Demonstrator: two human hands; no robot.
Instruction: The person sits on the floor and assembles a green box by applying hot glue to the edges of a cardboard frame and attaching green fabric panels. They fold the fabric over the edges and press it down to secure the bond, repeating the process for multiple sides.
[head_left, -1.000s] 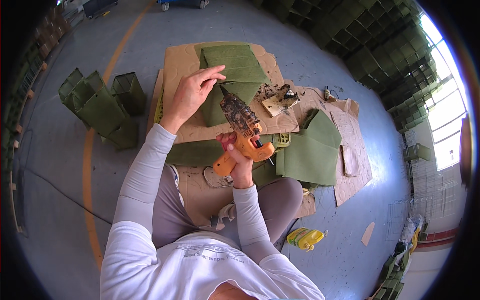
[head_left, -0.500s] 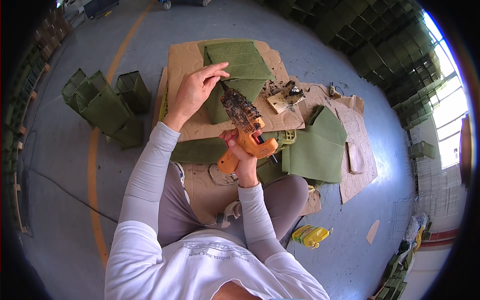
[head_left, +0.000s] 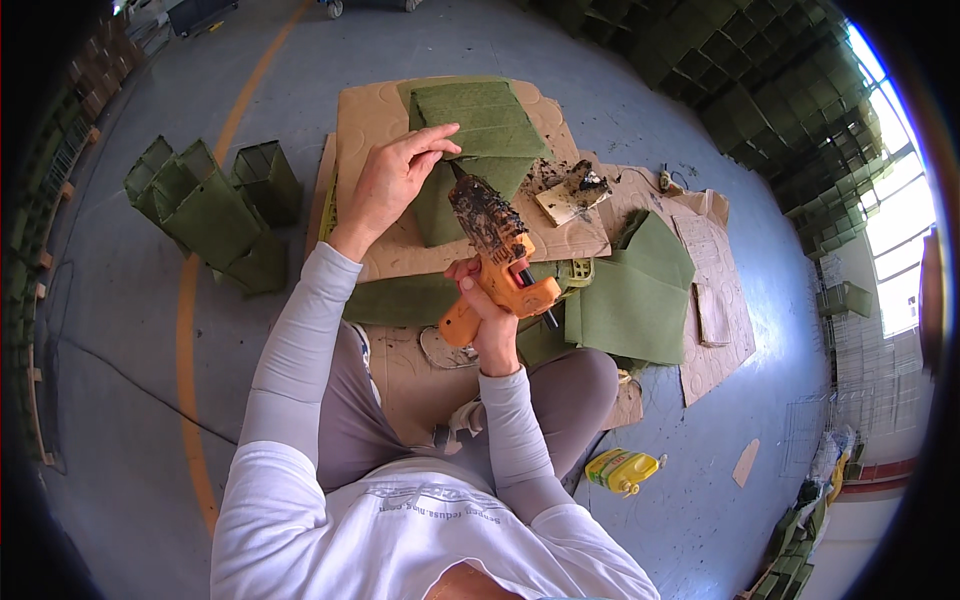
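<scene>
Our left hand (head_left: 395, 180), fingers outstretched — whether pinching, we cannot tell — is over the left side of the green felt piece (head_left: 485, 115), nearer it than our right hand (head_left: 489, 318), which grips an orange glue gun (head_left: 497, 262) lengthwise, slanting forward-left toward the felt.

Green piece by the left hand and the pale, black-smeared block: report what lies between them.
In the head view, dark crumbs are scattered between the green piece and the pale block, on the brown cardboard.
</scene>
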